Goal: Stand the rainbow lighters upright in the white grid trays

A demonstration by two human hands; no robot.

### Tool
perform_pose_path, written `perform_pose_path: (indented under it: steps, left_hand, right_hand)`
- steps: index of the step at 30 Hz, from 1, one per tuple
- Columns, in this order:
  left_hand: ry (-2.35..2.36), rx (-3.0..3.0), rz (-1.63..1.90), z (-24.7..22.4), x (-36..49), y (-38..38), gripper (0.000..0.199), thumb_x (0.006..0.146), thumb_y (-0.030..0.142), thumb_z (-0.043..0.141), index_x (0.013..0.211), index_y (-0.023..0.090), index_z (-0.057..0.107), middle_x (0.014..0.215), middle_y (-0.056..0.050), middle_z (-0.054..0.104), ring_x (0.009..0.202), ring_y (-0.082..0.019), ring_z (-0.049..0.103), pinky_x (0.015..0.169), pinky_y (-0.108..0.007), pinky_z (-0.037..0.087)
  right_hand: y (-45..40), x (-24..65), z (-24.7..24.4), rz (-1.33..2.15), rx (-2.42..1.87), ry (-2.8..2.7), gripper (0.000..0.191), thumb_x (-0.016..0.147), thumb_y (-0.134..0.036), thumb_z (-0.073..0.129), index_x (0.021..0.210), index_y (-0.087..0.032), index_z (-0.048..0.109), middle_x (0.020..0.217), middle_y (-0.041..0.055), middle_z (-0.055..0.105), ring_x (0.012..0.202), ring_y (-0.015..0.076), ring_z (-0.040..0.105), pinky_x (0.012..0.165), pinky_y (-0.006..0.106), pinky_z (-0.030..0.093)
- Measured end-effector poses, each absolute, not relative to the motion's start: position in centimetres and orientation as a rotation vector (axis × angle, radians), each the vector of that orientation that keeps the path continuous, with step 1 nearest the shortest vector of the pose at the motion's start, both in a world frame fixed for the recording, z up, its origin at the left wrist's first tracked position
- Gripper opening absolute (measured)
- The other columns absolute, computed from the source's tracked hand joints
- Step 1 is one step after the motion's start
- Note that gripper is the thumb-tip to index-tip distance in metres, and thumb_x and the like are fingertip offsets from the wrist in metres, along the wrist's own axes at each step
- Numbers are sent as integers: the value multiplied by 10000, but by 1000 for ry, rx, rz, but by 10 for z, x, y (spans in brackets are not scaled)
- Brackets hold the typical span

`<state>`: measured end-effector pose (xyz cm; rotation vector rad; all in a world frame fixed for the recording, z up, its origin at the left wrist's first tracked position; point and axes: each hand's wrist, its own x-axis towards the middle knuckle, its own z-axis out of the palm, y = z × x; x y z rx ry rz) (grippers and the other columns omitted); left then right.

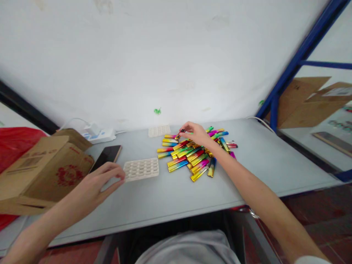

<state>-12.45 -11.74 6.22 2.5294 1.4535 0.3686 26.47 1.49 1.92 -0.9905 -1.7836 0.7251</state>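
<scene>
My left hand [106,178] pinches the near left corner of a white tray [141,179] with rows of oval holes, between thumb and fingers. The tray's near edge looks slightly raised off the table. Over the far left side of a loose pile of shiny lighters [178,167], my right hand [194,132] is closed on one lighter [178,136] with a dark top. The piled lighters are metallic gold, fading into red, blue, green or pink. Part of the pile is hidden under my right hand and forearm.
A second white holed tray [159,131] lies by the back wall. Left of the near tray are a dark phone [107,156], a white power strip [101,135] and a cardboard box [52,168] beside a red bag [19,145]. A blue frame post [275,106] stands right.
</scene>
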Motion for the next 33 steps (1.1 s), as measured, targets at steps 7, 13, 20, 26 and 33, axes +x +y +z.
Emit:
perform_pose_path:
  steps: [7, 13, 20, 26, 33]
  left_hand:
    - [1390, 2538, 302, 23, -116, -107, 322, 919, 513, 498, 881, 245, 673, 1313, -129, 578, 1261, -315, 566, 1074, -456, 480]
    - [1296, 2580, 297, 29, -102, -94, 340, 874, 570, 592, 862, 231, 565, 1168, -81, 638, 1084, -272, 626, 988, -409, 509]
    - [1397, 2529, 372, 27, -81, -87, 674, 757, 648, 708, 1253, 219, 553, 1193, -79, 661, 1113, -291, 636, 997, -396, 495]
    - [1351, 2538, 355, 27, -74, -74, 805, 726, 658, 729, 1356, 195, 541, 1276, -110, 661, 1180, -311, 627, 1048, -410, 474]
    - [1292, 2602, 230, 38, -67, -48, 685, 671, 626, 746, 1176, 183, 615, 1168, -104, 680, 1085, -298, 644, 972, -379, 492]
  right_hand:
    - [3, 246, 30, 1241, -785, -1326, 450, 759, -555, 801, 999, -242, 584, 804, -11, 705, 758, 181, 720, 701, 305, 573]
    - [-8, 239, 35, 1238, -732, -1526, 425, 843, -620, 697, 1024, -259, 565, 696, -71, 571, 430, 60, 410, 411, 189, 359]
    - [-7, 235, 29, 1019, -908, -1646, 447, 859, -675, 614, 960, -243, 557, 577, -103, 352, 461, 79, 270, 436, 206, 216]
    - [-6, 229, 29, 650, -1083, -1690, 562, 878, -705, 522, 617, -214, 445, 567, -54, 359, 558, 108, 332, 536, 259, 281]
    - [-15, 221, 29, 521, -1215, -1702, 498, 877, -576, 495, 550, -217, 385, 555, -49, 289, 570, 115, 323, 581, 275, 251]
